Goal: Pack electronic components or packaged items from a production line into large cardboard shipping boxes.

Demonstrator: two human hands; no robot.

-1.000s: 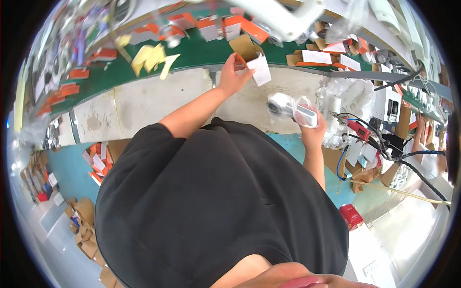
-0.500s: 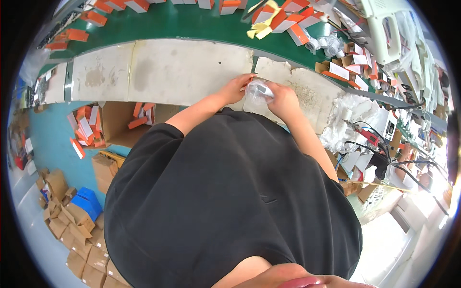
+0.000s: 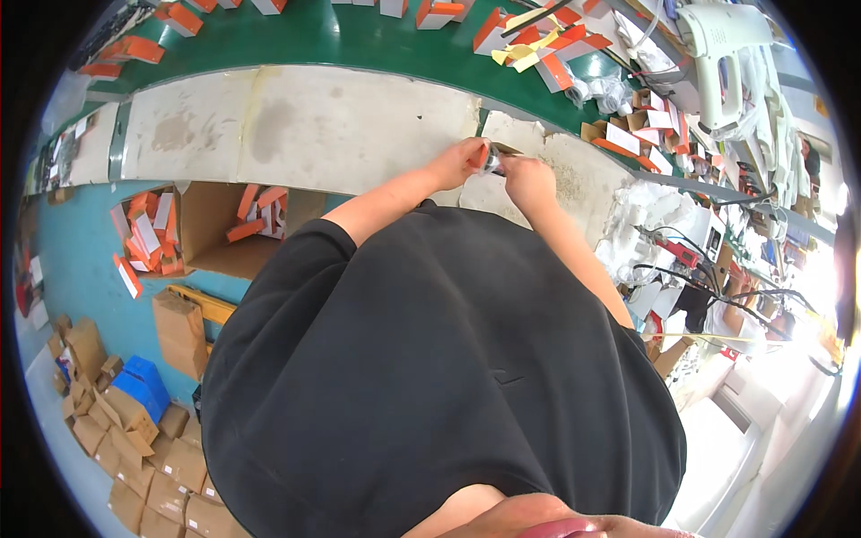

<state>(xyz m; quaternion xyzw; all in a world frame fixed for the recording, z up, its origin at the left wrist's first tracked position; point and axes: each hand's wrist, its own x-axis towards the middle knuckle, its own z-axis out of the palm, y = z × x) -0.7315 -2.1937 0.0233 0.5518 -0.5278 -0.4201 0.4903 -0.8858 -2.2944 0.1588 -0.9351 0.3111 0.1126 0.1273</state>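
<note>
In the head view, at the upper centre, a small orange box [image 3: 484, 155] is gripped by the left hand [image 3: 460, 163]; a partly hidden clear-wrapped item [image 3: 492, 162] is held against it by the right hand [image 3: 530, 183], above the pale desk [image 3: 359, 121]. Orange-and-white boxes [image 3: 438, 13] are spread along the upper edge.
</note>
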